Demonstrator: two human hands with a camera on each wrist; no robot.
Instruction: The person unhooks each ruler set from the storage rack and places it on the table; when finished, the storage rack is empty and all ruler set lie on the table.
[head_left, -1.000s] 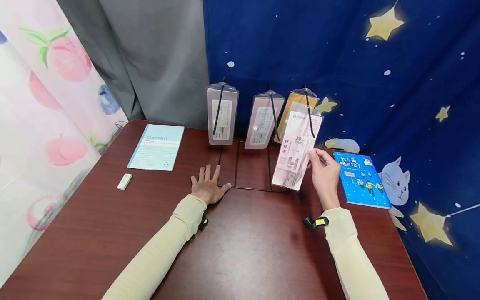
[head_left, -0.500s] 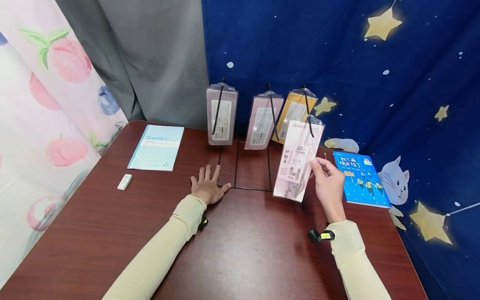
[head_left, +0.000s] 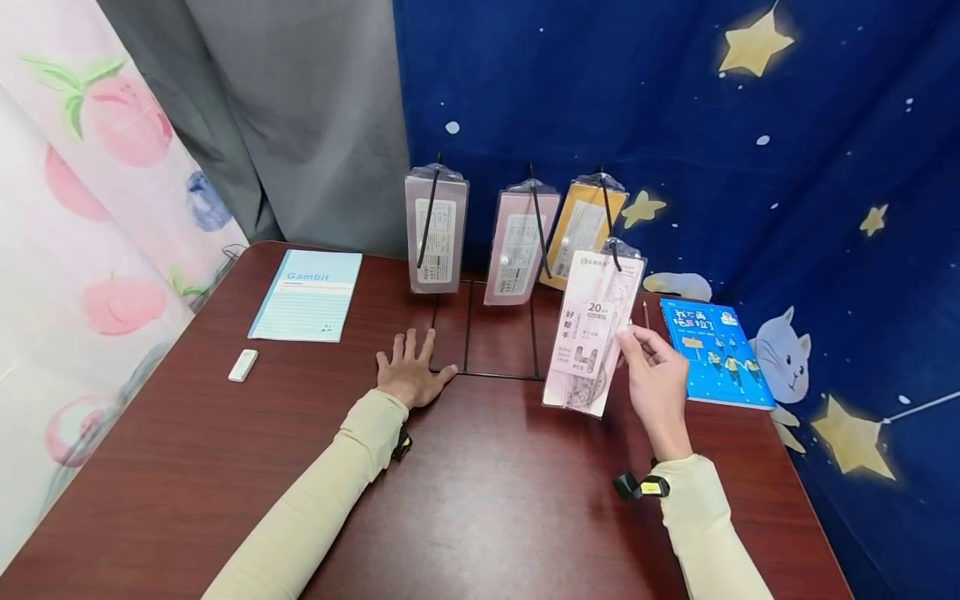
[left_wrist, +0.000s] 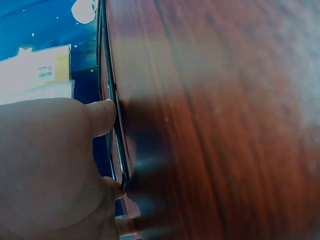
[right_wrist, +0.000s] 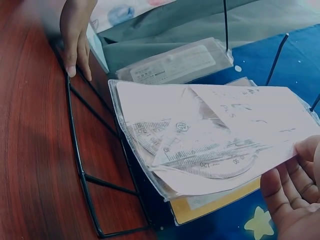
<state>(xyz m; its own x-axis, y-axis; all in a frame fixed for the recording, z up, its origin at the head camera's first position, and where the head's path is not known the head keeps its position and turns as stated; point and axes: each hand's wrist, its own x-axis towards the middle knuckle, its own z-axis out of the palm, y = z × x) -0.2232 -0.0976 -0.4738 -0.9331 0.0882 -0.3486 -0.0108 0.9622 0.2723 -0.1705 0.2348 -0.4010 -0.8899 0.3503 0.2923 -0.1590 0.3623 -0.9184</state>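
Note:
My right hand (head_left: 654, 375) pinches the right edge of a pink ruler set (head_left: 592, 333) in clear plastic. In the right wrist view, a protractor and a triangle show through the set's wrapper (right_wrist: 200, 145). Its clear top tab lies at the front end of the right-hand black hook (head_left: 607, 200). Behind it hangs an orange packet (head_left: 583, 221). My left hand (head_left: 408, 371) rests with fingers spread on the table, touching the black wire base (head_left: 498, 376) of the rack.
A grey-mauve packet (head_left: 437, 229) and a pink packet (head_left: 519, 242) hang on the other hooks. On the table (head_left: 480, 500) lie a Gambit notebook (head_left: 307, 296), a small white eraser-like block (head_left: 243, 365) and a blue book (head_left: 716, 354). Curtains stand behind.
My right hand has moved down and toward me, drawing the ruler set along the hook to its tip. My left hand stays put; the head view shifts slightly.

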